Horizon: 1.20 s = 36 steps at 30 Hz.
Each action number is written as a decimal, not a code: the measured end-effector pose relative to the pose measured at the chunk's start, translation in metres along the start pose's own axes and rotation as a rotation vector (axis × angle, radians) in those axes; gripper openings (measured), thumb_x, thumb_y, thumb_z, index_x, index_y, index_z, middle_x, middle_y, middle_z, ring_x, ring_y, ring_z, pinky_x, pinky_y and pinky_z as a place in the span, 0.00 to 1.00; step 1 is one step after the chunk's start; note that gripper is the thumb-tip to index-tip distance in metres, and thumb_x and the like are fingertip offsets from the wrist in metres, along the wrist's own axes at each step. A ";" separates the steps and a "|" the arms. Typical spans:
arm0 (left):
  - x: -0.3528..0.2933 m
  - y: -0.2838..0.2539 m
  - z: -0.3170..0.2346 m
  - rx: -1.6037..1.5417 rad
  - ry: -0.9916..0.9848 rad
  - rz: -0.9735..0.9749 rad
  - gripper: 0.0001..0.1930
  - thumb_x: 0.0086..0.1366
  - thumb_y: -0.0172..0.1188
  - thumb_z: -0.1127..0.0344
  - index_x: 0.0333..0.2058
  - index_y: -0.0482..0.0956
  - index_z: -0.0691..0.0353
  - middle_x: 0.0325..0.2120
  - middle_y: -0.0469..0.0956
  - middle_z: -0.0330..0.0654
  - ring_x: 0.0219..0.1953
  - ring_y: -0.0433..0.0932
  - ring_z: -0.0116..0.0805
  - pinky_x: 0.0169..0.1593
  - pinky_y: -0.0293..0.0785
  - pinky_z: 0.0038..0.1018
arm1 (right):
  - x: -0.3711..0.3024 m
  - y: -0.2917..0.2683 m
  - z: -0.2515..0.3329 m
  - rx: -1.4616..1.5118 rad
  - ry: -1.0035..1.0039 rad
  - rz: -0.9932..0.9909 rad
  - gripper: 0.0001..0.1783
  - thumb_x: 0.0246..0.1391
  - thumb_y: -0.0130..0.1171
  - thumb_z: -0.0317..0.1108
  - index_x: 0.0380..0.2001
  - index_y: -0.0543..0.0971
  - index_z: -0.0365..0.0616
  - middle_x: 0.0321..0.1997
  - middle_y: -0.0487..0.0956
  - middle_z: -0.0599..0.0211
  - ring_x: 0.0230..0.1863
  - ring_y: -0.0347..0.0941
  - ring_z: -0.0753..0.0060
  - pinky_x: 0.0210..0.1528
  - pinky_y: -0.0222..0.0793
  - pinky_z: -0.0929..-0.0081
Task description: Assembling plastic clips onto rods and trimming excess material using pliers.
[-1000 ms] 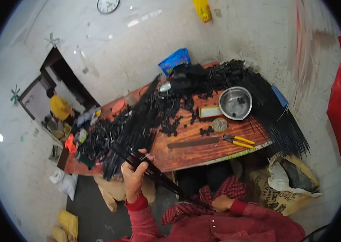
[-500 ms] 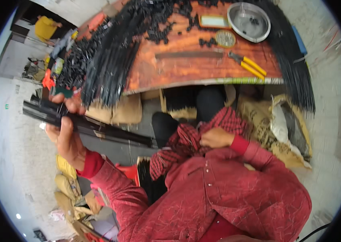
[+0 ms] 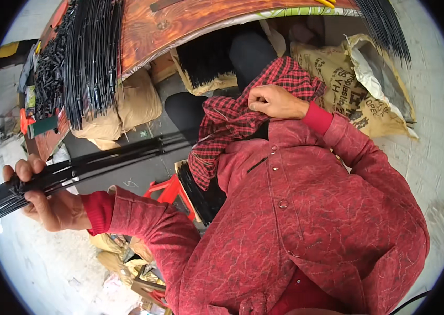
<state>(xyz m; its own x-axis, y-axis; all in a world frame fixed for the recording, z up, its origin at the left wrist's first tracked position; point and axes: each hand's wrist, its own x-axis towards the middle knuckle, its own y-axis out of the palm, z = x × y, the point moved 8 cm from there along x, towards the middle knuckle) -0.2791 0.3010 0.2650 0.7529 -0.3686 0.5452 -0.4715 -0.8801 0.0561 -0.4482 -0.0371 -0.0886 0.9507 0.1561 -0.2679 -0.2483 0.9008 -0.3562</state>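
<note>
Out to the far left, my left hand (image 3: pixel 49 206) is closed round one end of a bundle of long thin black strips (image 3: pixel 109 156). The bundle's other end reaches right, over the floor towards my knee, where it blurs. In my lap lies a red and black checked cloth (image 3: pixel 222 116). My right hand (image 3: pixel 277 101) rests on this cloth with its fingers curled in; whether they pinch any of it is hidden.
More black strips (image 3: pixel 93 52) hang over the left edge of the wooden table (image 3: pixel 146 39), beside small black parts (image 3: pixel 49 79). A printed sack (image 3: pixel 332 79) stands at the right. Red plastic legs (image 3: pixel 172 191) and a box of black strips (image 3: pixel 201 191) are by my left side.
My view has tipped down, so most of the tabletop has left it. The left hand's bundle has swung: its lap end now points slightly up in view instead of down. My right hand stays in the lap.
</note>
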 end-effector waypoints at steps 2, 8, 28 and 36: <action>-0.009 -0.011 0.001 0.075 0.081 -0.050 0.30 0.61 0.64 0.69 0.58 0.63 0.74 0.41 0.69 0.47 0.43 0.66 0.41 0.53 0.62 0.36 | -0.005 0.008 0.003 -0.179 -0.009 0.107 0.08 0.52 0.59 0.35 0.33 0.79 0.44 0.30 0.80 0.65 0.33 0.77 0.65 0.37 0.71 0.68; -0.006 -0.028 0.009 -0.015 0.092 -0.079 0.28 0.61 0.64 0.69 0.56 0.64 0.72 0.41 0.70 0.46 0.43 0.65 0.41 0.54 0.62 0.38 | -0.017 0.018 0.022 -0.297 -0.109 0.122 0.09 0.51 0.60 0.36 0.37 0.80 0.49 0.31 0.81 0.67 0.35 0.78 0.62 0.37 0.72 0.63; -0.043 0.141 0.142 0.412 -0.400 -0.011 0.18 0.62 0.57 0.79 0.52 0.74 0.67 0.35 0.81 0.42 0.38 0.79 0.31 0.45 0.74 0.26 | -0.014 0.055 -0.010 -0.344 -0.298 0.431 0.12 0.47 0.53 0.35 0.36 0.82 0.51 0.33 0.81 0.61 0.36 0.78 0.56 0.38 0.72 0.61; -0.067 0.147 0.143 0.111 -0.499 -0.084 0.21 0.61 0.59 0.75 0.53 0.72 0.71 0.37 0.80 0.45 0.41 0.80 0.36 0.50 0.74 0.30 | -0.021 0.079 0.004 -0.298 -0.311 0.785 0.19 0.49 0.54 0.37 0.44 0.81 0.44 0.42 0.82 0.56 0.46 0.78 0.54 0.47 0.72 0.60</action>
<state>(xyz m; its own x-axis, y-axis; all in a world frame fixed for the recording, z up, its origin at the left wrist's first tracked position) -0.3330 0.1531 0.1170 0.9260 -0.3697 0.0762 -0.3692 -0.9291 -0.0210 -0.4871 0.0327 -0.1073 0.4835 0.8250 -0.2925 -0.8451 0.3527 -0.4019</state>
